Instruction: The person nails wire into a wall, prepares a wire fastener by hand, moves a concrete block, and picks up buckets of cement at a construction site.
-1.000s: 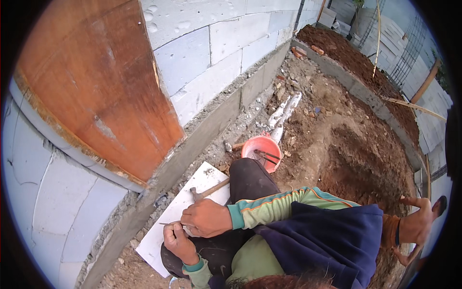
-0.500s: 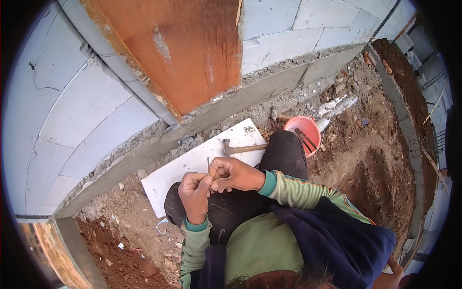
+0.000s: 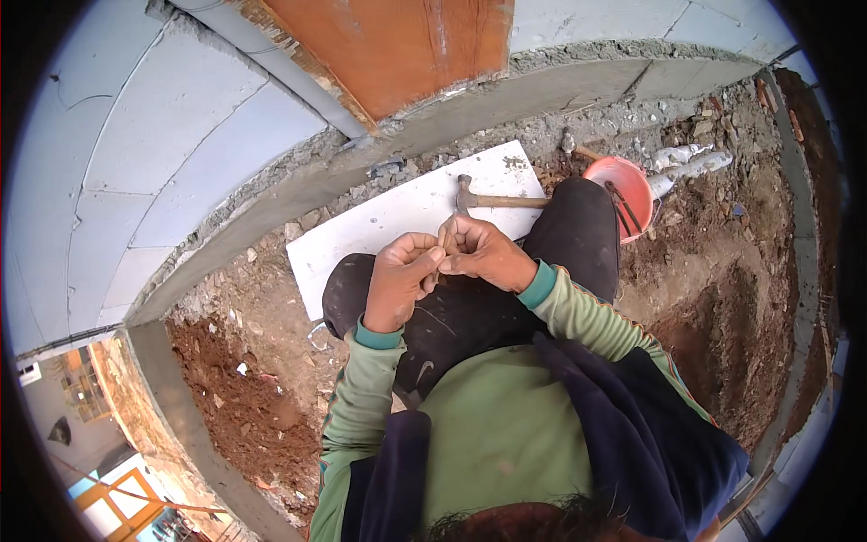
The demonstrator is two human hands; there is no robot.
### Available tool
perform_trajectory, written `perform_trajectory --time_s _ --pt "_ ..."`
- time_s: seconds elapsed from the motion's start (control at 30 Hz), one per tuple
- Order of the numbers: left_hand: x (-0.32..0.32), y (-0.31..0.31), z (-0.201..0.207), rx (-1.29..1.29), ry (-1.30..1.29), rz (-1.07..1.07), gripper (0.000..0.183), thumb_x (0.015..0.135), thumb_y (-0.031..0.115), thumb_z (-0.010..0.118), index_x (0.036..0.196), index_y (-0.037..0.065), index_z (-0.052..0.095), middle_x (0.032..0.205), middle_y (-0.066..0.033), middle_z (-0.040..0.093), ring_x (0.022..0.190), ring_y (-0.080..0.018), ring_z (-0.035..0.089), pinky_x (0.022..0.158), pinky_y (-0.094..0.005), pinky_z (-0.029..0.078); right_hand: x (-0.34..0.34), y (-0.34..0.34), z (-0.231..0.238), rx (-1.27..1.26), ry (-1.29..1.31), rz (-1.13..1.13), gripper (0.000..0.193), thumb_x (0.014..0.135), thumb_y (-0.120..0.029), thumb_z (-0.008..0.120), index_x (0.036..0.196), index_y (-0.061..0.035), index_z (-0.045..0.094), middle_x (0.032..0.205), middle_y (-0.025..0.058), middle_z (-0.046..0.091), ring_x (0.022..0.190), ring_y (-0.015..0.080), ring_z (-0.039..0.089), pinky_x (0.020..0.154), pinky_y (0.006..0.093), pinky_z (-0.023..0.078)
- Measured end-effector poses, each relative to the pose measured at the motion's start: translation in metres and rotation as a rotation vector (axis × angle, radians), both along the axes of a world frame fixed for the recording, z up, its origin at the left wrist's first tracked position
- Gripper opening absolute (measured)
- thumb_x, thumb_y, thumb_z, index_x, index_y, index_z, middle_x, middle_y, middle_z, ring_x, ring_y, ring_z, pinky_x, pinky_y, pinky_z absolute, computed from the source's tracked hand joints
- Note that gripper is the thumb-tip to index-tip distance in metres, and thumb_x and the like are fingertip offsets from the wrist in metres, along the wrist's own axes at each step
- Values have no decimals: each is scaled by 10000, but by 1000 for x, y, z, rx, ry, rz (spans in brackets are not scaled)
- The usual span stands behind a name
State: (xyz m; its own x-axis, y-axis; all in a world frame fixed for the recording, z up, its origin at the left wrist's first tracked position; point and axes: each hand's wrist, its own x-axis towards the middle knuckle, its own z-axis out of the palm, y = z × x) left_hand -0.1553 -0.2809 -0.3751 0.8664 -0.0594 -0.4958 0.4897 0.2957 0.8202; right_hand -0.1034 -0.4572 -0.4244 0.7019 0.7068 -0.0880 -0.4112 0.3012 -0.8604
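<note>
My left hand [image 3: 403, 276] and my right hand [image 3: 488, 255] meet above my lap, with fingers and thumbs pinched together. Between them is a thin grey rod, mostly hidden by the fingers now; its exact kind cannot be made out. Just beyond my right hand, a claw hammer [image 3: 506, 201] with a wooden handle lies on a white board [image 3: 361, 230]. The board rests on the ground in front of my knees, and the hammer's handle end reaches my right knee.
A reddish bucket [image 3: 609, 169] holding dark metal rods [image 3: 625, 210] stands beside my right knee. Behind it lie another wooden-handled tool [image 3: 587, 153] and a white bag [image 3: 682, 155]. A block wall [image 3: 199, 117] with a concrete footing runs along the front. Rubble and reddish soil [image 3: 239, 406] surround me.
The view has shifted, so the scene sits farther right and higher. The rod stood upright above my fingertips before; now my fingers cover most of it. Both hands still pinch together.
</note>
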Motion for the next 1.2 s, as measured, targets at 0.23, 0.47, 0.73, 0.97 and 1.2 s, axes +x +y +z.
perform_trajectory --time_s 0.23,0.47,0.73,0.97,1.2 --pt "101 19 -5 51 13 -145 132 947 188 641 969 58 649 742 26 557 598 -48 479 444 -173 316 44 -47 -49 -1111 -972 -233 365 806 -195 753 1128 -101 610 952 68 600 897 205 584 786 373 466" --pt "236 -25 8 38 12 -261 134 976 202 593 991 72 620 800 5 583 646 -84 487 468 -205 354 59 -55 -89 -1669 -1115 -121 208 913 -196 513 1055 -133 652 1034 82 630 1023 264 602 846 453 447" --pt "326 -77 0 -122 69 -250 152 998 226 564 1013 77 593 813 5 568 676 -128 490 530 -245 400 73 -56 -89 -1318 -759 -384 259 989 -284 468 1025 -51 574 932 200 662 880 389 661 758 513 479" --pt "343 -92 -9 -444 207 -66 146 1020 215 513 1015 84 576 805 0 569 686 -147 498 546 -250 407 94 -80 -53 -895 -332 -875 329 1030 -323 458 1086 -2 508 884 259 614 815 472 589 743 511 463" --pt "346 -108 -23 -537 181 5 150 1005 200 533 995 66 598 790 0 581 661 -135 511 540 -259 417 119 -105 -31 -710 -778 -982 315 960 -244 615 1189 -41 543 919 240 663 815 448 650 656 470 510"
